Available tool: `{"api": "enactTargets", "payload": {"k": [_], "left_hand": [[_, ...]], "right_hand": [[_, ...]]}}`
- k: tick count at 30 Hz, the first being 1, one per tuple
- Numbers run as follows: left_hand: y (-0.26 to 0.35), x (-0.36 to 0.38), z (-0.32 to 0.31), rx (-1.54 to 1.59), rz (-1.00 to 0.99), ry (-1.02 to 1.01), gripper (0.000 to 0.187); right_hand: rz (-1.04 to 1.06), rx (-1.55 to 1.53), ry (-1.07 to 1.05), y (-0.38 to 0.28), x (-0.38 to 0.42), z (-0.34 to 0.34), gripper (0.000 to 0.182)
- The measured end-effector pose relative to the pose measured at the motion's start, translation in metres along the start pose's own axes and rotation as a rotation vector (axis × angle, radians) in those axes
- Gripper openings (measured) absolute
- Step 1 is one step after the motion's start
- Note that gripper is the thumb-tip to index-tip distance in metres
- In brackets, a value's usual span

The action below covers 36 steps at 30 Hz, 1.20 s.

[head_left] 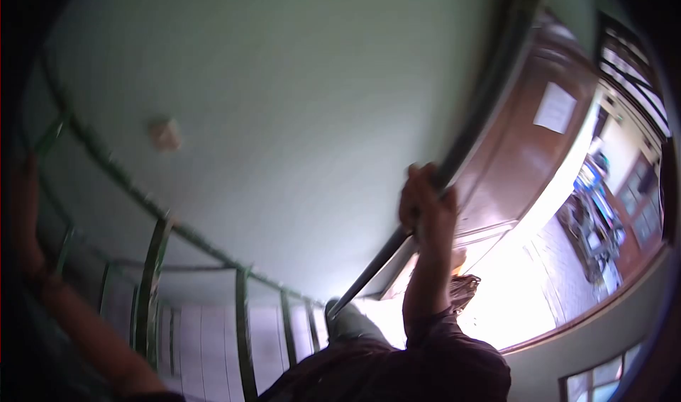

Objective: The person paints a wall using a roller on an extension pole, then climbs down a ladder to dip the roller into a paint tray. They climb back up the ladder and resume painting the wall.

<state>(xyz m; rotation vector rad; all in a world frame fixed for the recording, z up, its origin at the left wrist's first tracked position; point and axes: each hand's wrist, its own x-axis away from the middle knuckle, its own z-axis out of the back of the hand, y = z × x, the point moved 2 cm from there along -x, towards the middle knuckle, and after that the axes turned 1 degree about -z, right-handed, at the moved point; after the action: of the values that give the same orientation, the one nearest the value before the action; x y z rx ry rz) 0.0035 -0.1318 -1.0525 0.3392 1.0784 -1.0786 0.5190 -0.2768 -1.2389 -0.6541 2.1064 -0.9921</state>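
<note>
My right hand (429, 202) is closed around a long dark pole (472, 122), right of the middle of the head view. The pole slants from the top right down to the lower middle, beside my leg (351, 325). At the far left edge, my left hand (27, 171) is dark and blurred near a green metal railing (117, 171); its fingers are too unclear to read, and I cannot tell whether it touches the rail.
A pale green wall (284, 118) fills the upper middle, with a small light box (165, 134) on it. At the right is a brown door (528, 147) with a white paper (555, 108). Beyond the bright doorway stands a motorcycle (589, 228).
</note>
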Motion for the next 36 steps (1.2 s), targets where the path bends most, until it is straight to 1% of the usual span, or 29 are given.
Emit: {"api": "enactTargets", "payload": {"k": [1, 2, 3, 5, 6, 7, 8, 9, 10, 12, 13, 15, 16, 17, 18, 19, 21, 25, 27, 28, 30, 32, 33, 34, 35, 36], "left_hand": [[0.013, 0.018, 0.029, -0.038, 0.03, -0.017, 0.053], [0.022, 0.024, 0.043, -0.041, 0.04, -0.033, 0.051], [0.028, 0.029, 0.053, -0.043, 0.038, -0.043, 0.048], [0.036, 0.035, 0.066, -0.051, 0.04, -0.039, 0.043], [0.038, 0.035, 0.063, -0.091, 0.015, -0.027, 0.046], [0.042, 0.036, 0.071, -0.065, 0.042, -0.003, 0.046], [0.047, 0.039, 0.079, -0.083, 0.046, -0.037, 0.045], [0.048, 0.04, 0.083, -0.109, 0.04, -0.073, 0.044], [0.043, 0.04, 0.077, -0.096, 0.049, -0.057, 0.044], [0.039, 0.036, 0.062, -0.022, 0.001, 0.026, 0.043], [0.039, 0.035, 0.058, -0.021, 0.018, 0.028, 0.043], [0.04, 0.037, 0.055, -0.088, -0.037, 0.115, 0.043], [0.045, 0.037, 0.064, -0.091, -0.018, 0.108, 0.043], [0.05, 0.036, 0.074, -0.139, 0.053, -0.02, 0.043], [0.053, 0.035, 0.079, -0.177, 0.124, -0.148, 0.044], [0.05, 0.035, 0.072, -0.163, 0.139, -0.15, 0.044], [0.046, 0.036, 0.064, -0.163, 0.041, 0.055, 0.045], [0.042, 0.035, 0.056, -0.145, 0.072, -0.036, 0.046], [0.036, 0.034, 0.047, -0.036, -0.021, 0.158, 0.046], [0.034, 0.038, 0.043, -0.032, -0.008, 0.135, 0.046], [0.039, 0.036, 0.058, -0.044, 0.033, 0.061, 0.044], [0.04, 0.039, 0.064, -0.115, 0.049, 0.065, 0.044], [0.04, 0.036, 0.036, -0.132, 0.065, 0.031, 0.044], [0.036, 0.032, -0.008, 0.031, 0.1, 0.184, 0.045], [0.034, 0.033, -0.014, 0.174, 0.128, 0.24, 0.039], [0.032, 0.034, -0.02, 0.318, 0.149, 0.302, 0.035]], "right_hand": [[0.006, 0.002, -0.035, 0.0, -0.003, 0.01, 0.025], [-0.004, 0.037, -0.077, 0.002, -0.009, 0.021, 0.026], [-0.002, 0.077, -0.077, 0.002, -0.011, 0.026, 0.028], [-0.017, 0.125, -0.11, 0.008, -0.02, 0.035, 0.028], [-0.025, 0.133, -0.129, 0.011, -0.025, 0.039, 0.029], [-0.03, 0.14, -0.146, 0.01, -0.034, 0.043, 0.031], [0.012, 0.139, -0.143, 0.006, -0.042, 0.044, 0.031], [-0.022, 0.179, -0.155, 0.006, -0.047, 0.043, 0.033], [-0.066, 0.22, -0.167, 0.008, -0.051, 0.041, 0.034], [-0.064, 0.235, -0.193, 0.013, -0.066, 0.034, 0.035], [-0.086, 0.251, -0.222, 0.017, -0.073, 0.029, 0.036], [-0.101, 0.258, -0.259, 0.027, -0.084, 0.02, 0.035], [-0.101, 0.254, -0.273, 0.033, -0.088, 0.015, 0.036], [-0.098, 0.25, -0.283, 0.039, -0.092, 0.011, 0.036], [-0.105, 0.254, -0.284, 0.043, -0.095, 0.008, 0.026], [-0.088, 0.265, -0.292, 0.046, -0.097, 0.007, 0.026], [-0.093, 0.264, -0.304, 0.052, -0.097, 0.009, 0.027], [-0.074, 0.271, -0.251, 0.048, -0.075, 0.019, 0.026], [-0.074, 0.28, -0.22, 0.045, -0.058, 0.025, 0.025], [-0.083, 0.286, -0.2, 0.043, -0.051, 0.027, 0.025], [-0.109, 0.282, -0.213, 0.04, -0.039, 0.029, 0.024], [-0.126, 0.24, -0.205, 0.04, -0.026, 0.028, 0.024], [-0.141, 0.254, -0.24, 0.04, -0.02, 0.025, 0.024], [-0.156, 0.238, -0.222, 0.04, -0.014, 0.022, 0.027], [-0.17, 0.219, -0.206, 0.039, -0.009, 0.018, 0.029], [-0.183, 0.216, -0.202, 0.039, -0.005, 0.015, 0.028]]}}
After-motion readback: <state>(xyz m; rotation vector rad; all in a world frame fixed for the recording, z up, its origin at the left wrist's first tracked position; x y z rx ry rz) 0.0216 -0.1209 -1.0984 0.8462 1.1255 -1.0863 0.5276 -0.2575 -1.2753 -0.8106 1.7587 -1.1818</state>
